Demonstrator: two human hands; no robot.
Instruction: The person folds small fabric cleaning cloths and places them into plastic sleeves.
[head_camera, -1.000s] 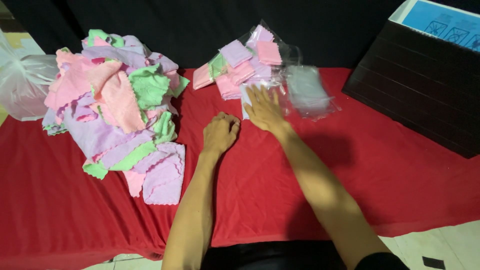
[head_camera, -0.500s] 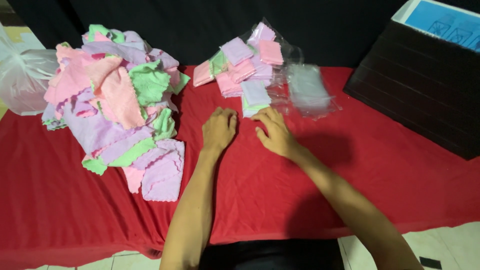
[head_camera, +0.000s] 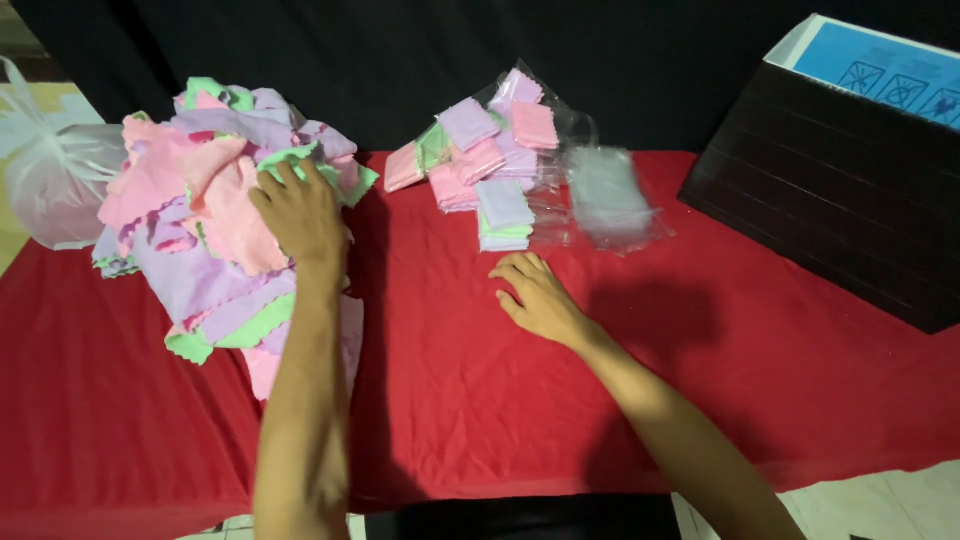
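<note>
Since the earlier frame, the left hand (head_camera: 300, 215) has been shifted from the middle of the red worktop (head_camera: 450, 400) onto the heap of loose cloths (head_camera: 200, 220), and the right hand (head_camera: 540, 295) has been drawn back from the stack of folded cloths (head_camera: 490, 165) toward the body.

Left hand: laid palm-down on the heap's upper right side, fingers spread over a pink cloth (head_camera: 235, 215) and touching a green cloth (head_camera: 300, 160) at the fingertips. Its grip is open; nothing is seen clasped, though the underside of the fingers is hidden.

Right hand: rested flat on the bare red cover, just below the stack of folded cloths and apart from it. Grip open, fingers slightly spread, nothing held.

Heap of loose cloths: pink, lilac and green pieces with zigzag edges, piled loosely at the left of the worktop, some spilled toward the near edge.

Stack of folded cloths: small squares in lilac, pink and green, placed to the right of the heap, near the far edge of the worktop. Several are seen inside clear plastic sleeves.

Clear packet (head_camera: 610, 195): laid just right of the folded stack, holding something pale grey; blurred, contents not told further.

White plastic bag (head_camera: 55, 175): set to the left of the heap, at the worktop's far left edge.

Dark box (head_camera: 850, 200): set well to the right of the heap, with a blue sheet (head_camera: 880, 65) on its top.
</note>
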